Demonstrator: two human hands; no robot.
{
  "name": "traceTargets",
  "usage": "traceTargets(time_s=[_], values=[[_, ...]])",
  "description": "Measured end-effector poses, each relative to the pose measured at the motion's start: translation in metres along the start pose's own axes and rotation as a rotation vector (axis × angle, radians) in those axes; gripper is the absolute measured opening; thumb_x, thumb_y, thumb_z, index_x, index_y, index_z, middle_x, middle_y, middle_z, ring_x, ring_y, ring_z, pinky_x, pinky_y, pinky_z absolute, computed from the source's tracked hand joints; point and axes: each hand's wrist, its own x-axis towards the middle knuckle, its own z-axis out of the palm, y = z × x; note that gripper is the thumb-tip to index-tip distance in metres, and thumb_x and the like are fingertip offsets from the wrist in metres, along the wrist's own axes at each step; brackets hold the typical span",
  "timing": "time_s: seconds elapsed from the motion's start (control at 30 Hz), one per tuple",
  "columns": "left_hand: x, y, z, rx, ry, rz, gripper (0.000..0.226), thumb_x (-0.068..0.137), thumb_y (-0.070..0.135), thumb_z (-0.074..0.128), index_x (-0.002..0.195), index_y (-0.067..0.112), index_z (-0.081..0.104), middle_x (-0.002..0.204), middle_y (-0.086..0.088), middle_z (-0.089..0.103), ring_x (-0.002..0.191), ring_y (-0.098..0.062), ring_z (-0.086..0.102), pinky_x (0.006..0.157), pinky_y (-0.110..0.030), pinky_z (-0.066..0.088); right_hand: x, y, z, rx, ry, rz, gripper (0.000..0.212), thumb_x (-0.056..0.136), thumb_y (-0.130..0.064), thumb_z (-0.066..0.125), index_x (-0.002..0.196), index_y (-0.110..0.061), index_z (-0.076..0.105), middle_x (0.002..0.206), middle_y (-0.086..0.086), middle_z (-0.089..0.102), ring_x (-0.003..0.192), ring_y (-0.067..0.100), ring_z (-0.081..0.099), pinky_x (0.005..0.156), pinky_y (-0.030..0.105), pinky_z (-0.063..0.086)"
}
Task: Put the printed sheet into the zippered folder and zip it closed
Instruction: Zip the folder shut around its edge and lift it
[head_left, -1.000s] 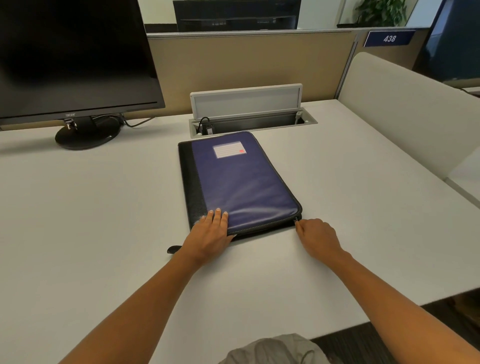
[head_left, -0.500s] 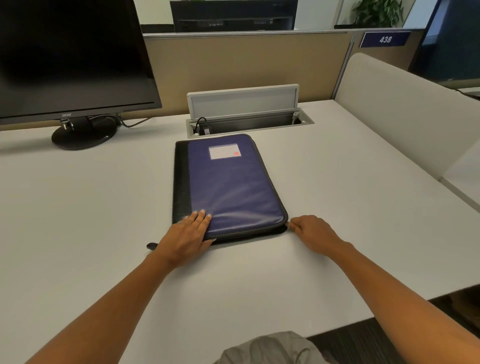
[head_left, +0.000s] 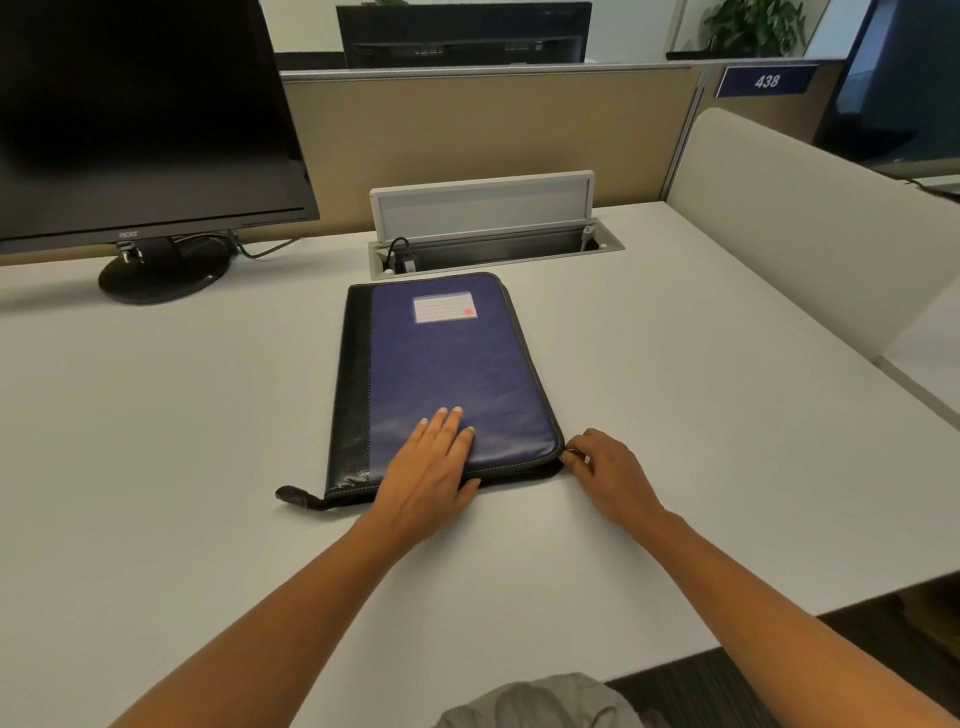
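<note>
The blue zippered folder (head_left: 447, 364) with a black spine lies shut and flat on the white desk (head_left: 156, 426), a white label near its far end. My left hand (head_left: 431, 467) presses flat on the folder's near edge with straight fingers. My right hand (head_left: 608, 473) sits at the near right corner and pinches the small metal zipper pull (head_left: 569, 456). A black strap tab (head_left: 296, 497) sticks out at the near left corner. No printed sheet is visible.
A black monitor (head_left: 140, 119) on a round stand occupies the far left. An open cable box (head_left: 493, 244) with a raised lid sits just behind the folder. A beige partition (head_left: 810, 223) borders the desk's right side.
My left hand has slid right along the folder's near edge, onto the blue cover. My right hand stays at the near right corner on the zipper pull. The folder has turned slightly.
</note>
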Motion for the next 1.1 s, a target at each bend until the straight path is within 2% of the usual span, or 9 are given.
traceTargets(time_s=[0.07, 0.23, 0.37, 0.47, 0.6, 0.77, 0.87, 1.0, 1.1], values=[[0.011, 0.012, -0.001, 0.000, -0.026, 0.021, 0.062, 0.096, 0.041, 0.035, 0.146, 0.008, 0.018, 0.157, -0.013, 0.010, 0.145, -0.027, 0.008, 0.118, -0.036, 0.005, -0.004, 0.000, 0.006, 0.072, 0.119, 0.035, 0.014, 0.088, -0.015, 0.057, 0.090, -0.008, 0.069, 0.076, 0.005, 0.055, 0.068, 0.019, 0.049, 0.065, 0.027, 0.036], [0.035, 0.036, -0.003, 0.020, -0.151, 0.005, 0.066, 0.097, 0.045, 0.031, 0.148, 0.008, 0.009, 0.157, -0.014, 0.004, 0.145, -0.031, 0.002, 0.118, -0.039, 0.006, -0.008, -0.005, 0.014, 0.412, 0.201, 0.227, 0.013, 0.082, -0.011, 0.065, 0.093, -0.006, 0.072, 0.071, -0.003, 0.062, 0.062, 0.019, 0.060, 0.065, 0.034, 0.057], [0.045, 0.046, 0.002, 0.028, -0.211, -0.052, 0.066, 0.098, 0.043, 0.029, 0.148, 0.006, 0.003, 0.157, -0.016, 0.004, 0.144, -0.035, 0.003, 0.117, -0.044, 0.010, -0.010, -0.005, 0.014, 0.556, 0.187, 0.273, 0.011, 0.083, -0.007, 0.063, 0.090, -0.006, 0.072, 0.073, 0.008, 0.067, 0.062, 0.017, 0.061, 0.052, 0.010, 0.052], [0.045, 0.046, 0.003, 0.052, -0.250, -0.041, 0.063, 0.100, 0.039, 0.022, 0.147, 0.003, -0.001, 0.156, -0.019, 0.002, 0.144, -0.038, 0.001, 0.117, -0.046, 0.010, -0.010, -0.003, 0.014, 0.569, 0.197, 0.264, 0.010, 0.084, -0.007, 0.062, 0.086, -0.008, 0.072, 0.068, 0.006, 0.066, 0.062, 0.016, 0.061, 0.052, 0.008, 0.051], [0.043, 0.041, 0.001, 0.088, -0.285, 0.007, 0.062, 0.100, 0.039, 0.017, 0.147, 0.002, -0.001, 0.156, -0.020, 0.003, 0.143, -0.039, 0.004, 0.116, -0.046, 0.012, -0.006, -0.002, 0.015, 0.555, 0.209, 0.257, 0.011, 0.085, -0.007, 0.061, 0.083, -0.012, 0.071, 0.064, -0.003, 0.064, 0.055, 0.002, 0.061, 0.052, 0.008, 0.050], [0.039, 0.036, 0.003, 0.125, -0.310, 0.033, 0.063, 0.100, 0.040, 0.017, 0.147, 0.002, 0.001, 0.156, -0.020, 0.005, 0.143, -0.039, 0.007, 0.116, -0.045, 0.014, 0.002, -0.004, 0.017, 0.543, 0.231, 0.271, 0.010, 0.085, -0.008, 0.061, 0.085, -0.006, 0.071, 0.068, 0.004, 0.064, 0.060, 0.013, 0.060, 0.051, 0.008, 0.050], [0.039, 0.035, 0.003, 0.134, -0.318, 0.043, 0.063, 0.100, 0.040, 0.016, 0.147, 0.001, 0.001, 0.156, -0.021, 0.006, 0.143, -0.040, 0.008, 0.116, -0.045, 0.014, 0.006, -0.005, 0.018, 0.519, 0.239, 0.273, 0.010, 0.086, -0.009, 0.061, 0.085, -0.007, 0.071, 0.066, 0.003, 0.063, 0.060, 0.015, 0.058, 0.049, 0.011, 0.051], [0.040, 0.035, 0.003, 0.159, -0.343, 0.055, 0.062, 0.100, 0.039, 0.015, 0.146, 0.000, 0.001, 0.155, -0.023, 0.006, 0.142, -0.042, 0.010, 0.116, -0.047, 0.014, 0.012, -0.004, 0.017, 0.487, 0.251, 0.285, 0.010, 0.084, -0.011, 0.062, 0.081, -0.008, 0.071, 0.058, -0.006, 0.058, 0.061, 0.018, 0.058, 0.061, 0.037, 0.057], [0.040, 0.036, 0.002, 0.170, -0.355, 0.054, 0.062, 0.101, 0.038, 0.015, 0.146, -0.002, 0.000, 0.154, -0.024, 0.006, 0.141, -0.043, 0.010, 0.116, -0.047, 0.014, 0.016, -0.006, 0.018, 0.472, 0.257, 0.303, 0.009, 0.083, -0.012, 0.064, 0.081, -0.008, 0.071, 0.058, -0.008, 0.058, 0.064, 0.018, 0.058, 0.069, 0.042, 0.057]])
